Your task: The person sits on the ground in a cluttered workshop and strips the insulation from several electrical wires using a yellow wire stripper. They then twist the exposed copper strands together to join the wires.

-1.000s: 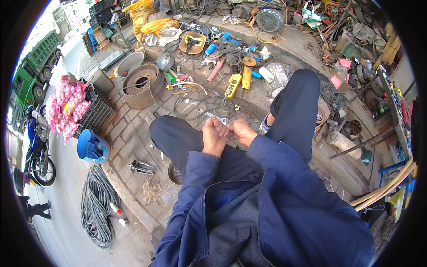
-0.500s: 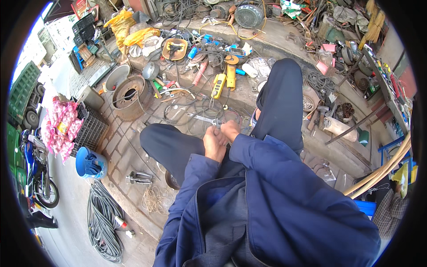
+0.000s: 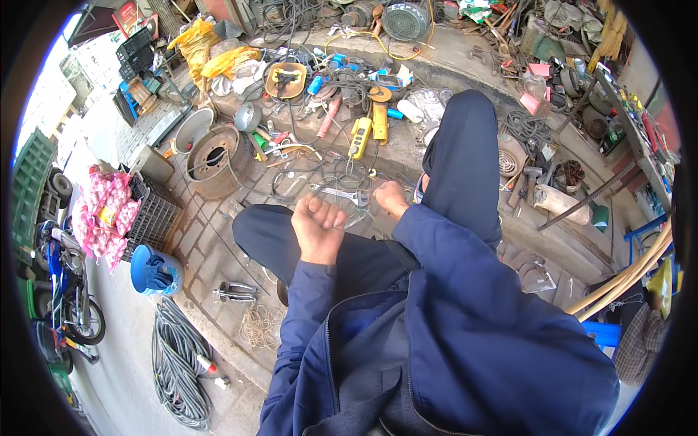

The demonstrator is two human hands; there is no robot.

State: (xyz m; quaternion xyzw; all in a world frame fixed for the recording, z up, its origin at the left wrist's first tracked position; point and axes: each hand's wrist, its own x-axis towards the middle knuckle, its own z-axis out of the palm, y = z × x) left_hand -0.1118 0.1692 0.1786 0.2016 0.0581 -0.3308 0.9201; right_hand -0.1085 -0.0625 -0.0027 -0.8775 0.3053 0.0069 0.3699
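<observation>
My left hand point(image 3: 318, 227) is raised over my left thigh, its fingers curled into a fist with the palm side up. My right hand point(image 3: 390, 198), also closed, is beside my right knee. The hands are apart. Whatever they grip, if anything, is too thin or hidden to make out. Beyond them on the paving lies a metal wrench point(image 3: 342, 194) among loops of thin wire point(image 3: 309, 182). Farther off are a yellow push-button control box point(image 3: 360, 138) and a yellow angle grinder point(image 3: 379, 120).
A rusty wheel rim point(image 3: 216, 161) stands ahead to the left. Left of me are a black crate point(image 3: 155, 211) beside a pink net bag point(image 3: 105, 211), a blue bucket point(image 3: 156, 270), a gear puller point(image 3: 236, 292) and coiled cable point(image 3: 178, 363). A hammer point(image 3: 531, 178) lies at right.
My hands, together before, have moved apart. The left went left and toward me with its fist turned up; the right went slightly right and away from me.
</observation>
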